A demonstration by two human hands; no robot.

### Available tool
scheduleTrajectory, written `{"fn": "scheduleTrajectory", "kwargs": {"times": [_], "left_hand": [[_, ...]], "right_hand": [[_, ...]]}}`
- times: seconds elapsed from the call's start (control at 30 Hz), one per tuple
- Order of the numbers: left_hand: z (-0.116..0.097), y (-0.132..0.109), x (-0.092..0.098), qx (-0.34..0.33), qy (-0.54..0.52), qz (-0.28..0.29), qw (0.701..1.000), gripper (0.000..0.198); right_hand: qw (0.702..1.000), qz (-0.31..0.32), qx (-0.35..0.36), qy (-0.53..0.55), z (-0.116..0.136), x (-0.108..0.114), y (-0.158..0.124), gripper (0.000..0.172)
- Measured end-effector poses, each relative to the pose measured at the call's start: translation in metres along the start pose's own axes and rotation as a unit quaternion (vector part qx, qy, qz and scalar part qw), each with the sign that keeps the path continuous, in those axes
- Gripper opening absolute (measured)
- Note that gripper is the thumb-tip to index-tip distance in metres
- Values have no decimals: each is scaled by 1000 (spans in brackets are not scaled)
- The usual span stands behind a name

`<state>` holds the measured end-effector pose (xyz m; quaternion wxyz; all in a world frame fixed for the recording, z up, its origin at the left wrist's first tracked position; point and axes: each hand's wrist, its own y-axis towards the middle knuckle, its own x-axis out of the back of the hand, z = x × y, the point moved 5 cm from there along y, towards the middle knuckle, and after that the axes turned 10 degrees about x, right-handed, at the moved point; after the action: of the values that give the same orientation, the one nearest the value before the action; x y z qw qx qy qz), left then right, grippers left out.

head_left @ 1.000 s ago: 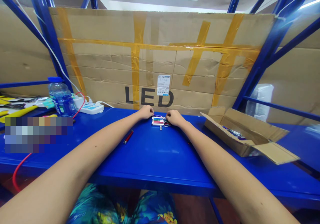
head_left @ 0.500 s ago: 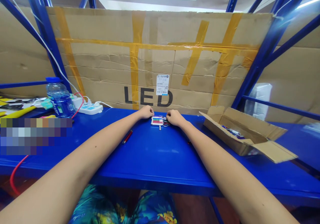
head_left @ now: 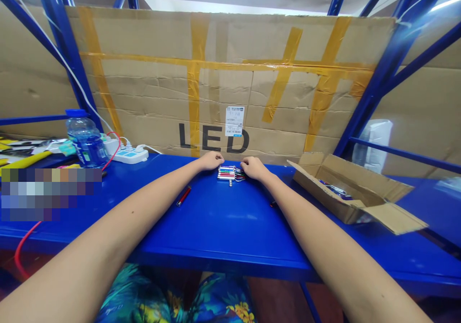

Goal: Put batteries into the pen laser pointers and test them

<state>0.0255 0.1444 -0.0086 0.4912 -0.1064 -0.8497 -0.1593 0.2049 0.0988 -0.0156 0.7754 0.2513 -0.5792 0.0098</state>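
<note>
At the far middle of the blue table, the left hand and right hand rest curled at either end of a small row of coloured pens, touching it, though whether the fingers actually grip cannot be told, a red pen lying nearer left.

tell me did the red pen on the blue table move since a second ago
No. The red pen lies at the same spot left of the row of small pens, as before.

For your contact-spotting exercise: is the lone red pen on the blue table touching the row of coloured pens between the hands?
Apart. The head view shows bare blue table between the red pen and the row of coloured pens.
</note>
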Motion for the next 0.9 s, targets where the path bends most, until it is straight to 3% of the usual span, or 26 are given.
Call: {"fn": "scheduleTrajectory", "kwargs": {"times": [0.2,0.3,0.4,0.6,0.7,0.77,0.9], "left_hand": [[15,-43,44,31,105,-41,993,15],[23,-74,56,94,150,81,981,21],[30,-102,57,203,98,227,947,33],[18,-121,46,215,56,335,916,34],[8,-122,36,192,60,346,916,18],[-1,-121,30,177,54,332,925,10],[-23,-115,24,121,56,250,959,9]], "right_hand": [[998,-53,-16,13,-4,26,-14,25],[998,-63,-31,6,6,41,-20,26],[998,-67,-3,6,30,49,-24,25],[996,20,80,-14,102,34,-39,25],[990,69,120,-20,139,22,-53,27],[984,122,128,0,156,13,-62,39],[975,167,148,-6,170,5,-71,43]]}}
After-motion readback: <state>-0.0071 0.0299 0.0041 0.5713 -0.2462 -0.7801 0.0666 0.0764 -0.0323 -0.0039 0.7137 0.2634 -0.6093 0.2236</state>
